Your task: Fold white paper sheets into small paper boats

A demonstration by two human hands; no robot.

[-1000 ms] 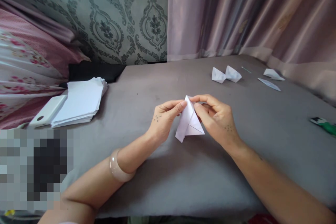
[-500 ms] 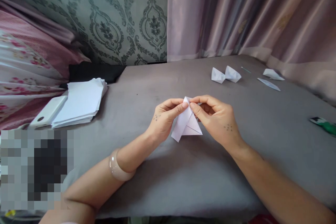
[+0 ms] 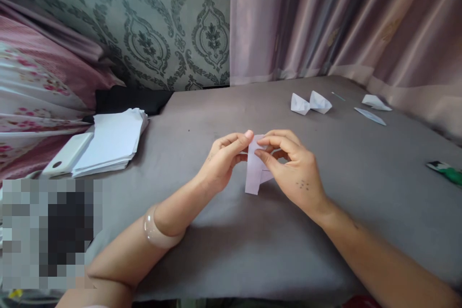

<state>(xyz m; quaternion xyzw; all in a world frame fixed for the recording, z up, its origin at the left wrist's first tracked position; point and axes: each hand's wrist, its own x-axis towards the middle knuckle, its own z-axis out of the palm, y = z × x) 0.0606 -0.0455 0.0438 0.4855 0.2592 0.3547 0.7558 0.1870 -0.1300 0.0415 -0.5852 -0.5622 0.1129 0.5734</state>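
Two hands are meeting over the middle of the grey counter [image 3: 274,250] in the single head view, and both are grasping one folded paper [image 3: 254,173]. The left hand [image 3: 220,163] is pinching the paper's top edge from nine o'clock, thumb and forefinger closed on it; the right hand [image 3: 292,168] is pinching the same top from three o'clock, its fingers curled over the fold. Gripping it from both sides like this is keeping the sheet upright, with its lower end hanging just above or on the cloth; which of the two I cannot tell. The paper is sitting at the centre of the counter, close in front of the person, probably so that the creases are staying under the eyes.

A pale bangle [image 3: 159,231] is circling the left wrist. At nine o'clock from the hands, well apart, a stack of white sheets [image 3: 111,139] is lying at the counter's edge, with a white phone [image 3: 67,154] just beside it, within reach of the left arm. Toward one o'clock, two folded paper shapes [image 3: 310,102] are resting touching each other, and further at two o'clock two more paper pieces [image 3: 373,108] are lying near the curtain [image 3: 361,19], seemingly set aside away from the working spot. At three o'clock, near the counter's edge, a green object [image 3: 445,172] is lying; what it is cannot be made out.
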